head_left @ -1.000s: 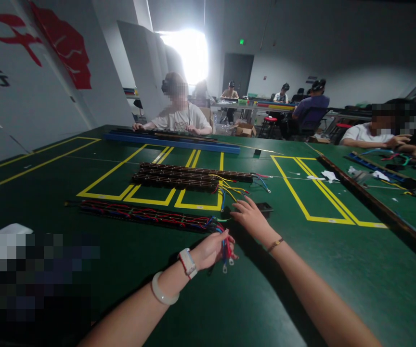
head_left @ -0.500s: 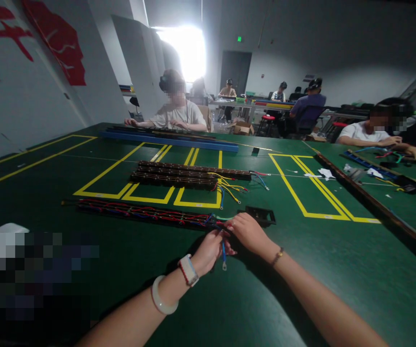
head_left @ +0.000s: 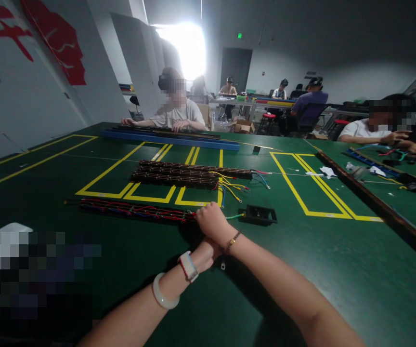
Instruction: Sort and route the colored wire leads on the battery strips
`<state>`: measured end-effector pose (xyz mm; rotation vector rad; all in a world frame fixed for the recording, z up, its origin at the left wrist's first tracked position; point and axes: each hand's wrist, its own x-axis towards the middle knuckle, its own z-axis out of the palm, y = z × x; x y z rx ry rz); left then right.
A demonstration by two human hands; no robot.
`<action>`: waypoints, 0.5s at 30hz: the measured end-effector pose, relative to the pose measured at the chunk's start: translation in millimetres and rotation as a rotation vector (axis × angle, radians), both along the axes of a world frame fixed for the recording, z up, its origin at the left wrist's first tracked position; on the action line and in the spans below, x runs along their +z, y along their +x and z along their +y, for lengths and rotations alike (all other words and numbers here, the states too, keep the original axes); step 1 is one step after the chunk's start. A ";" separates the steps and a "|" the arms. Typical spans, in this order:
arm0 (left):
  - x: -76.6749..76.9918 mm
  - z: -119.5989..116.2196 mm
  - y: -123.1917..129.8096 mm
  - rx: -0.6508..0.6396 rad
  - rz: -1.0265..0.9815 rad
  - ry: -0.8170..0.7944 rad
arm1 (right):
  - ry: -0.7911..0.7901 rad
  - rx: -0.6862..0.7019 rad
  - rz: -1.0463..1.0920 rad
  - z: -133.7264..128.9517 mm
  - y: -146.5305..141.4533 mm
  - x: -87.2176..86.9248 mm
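A long dark strip wound with red and blue wires lies across the green table in front of me. My right hand is closed over the strip's right end, with its fingertips hidden or too small to make out. Crossed beneath its wrist is my left hand, with its fingers curled and mostly covered. A ring terminal on a wire hangs just right of my left hand. From the strip's end a green wire runs to a black rectangular socket part.
Behind the strip lies a bundle of dark strips with yellow, blue and red leads. A blue channel lies at the far edge before a seated person. A long brown bar slants along the right. White scraps lie near it.
My right hand has moved left along the strip and now crosses over my left hand. The green wire is more exposed. My left hand has shifted slightly down and left.
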<state>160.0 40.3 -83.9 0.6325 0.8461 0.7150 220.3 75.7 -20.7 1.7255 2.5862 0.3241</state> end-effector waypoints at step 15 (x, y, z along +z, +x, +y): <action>17.3 30.5 -24.8 -0.656 0.469 0.472 | 0.372 -0.055 0.311 -50.2 108.0 -56.7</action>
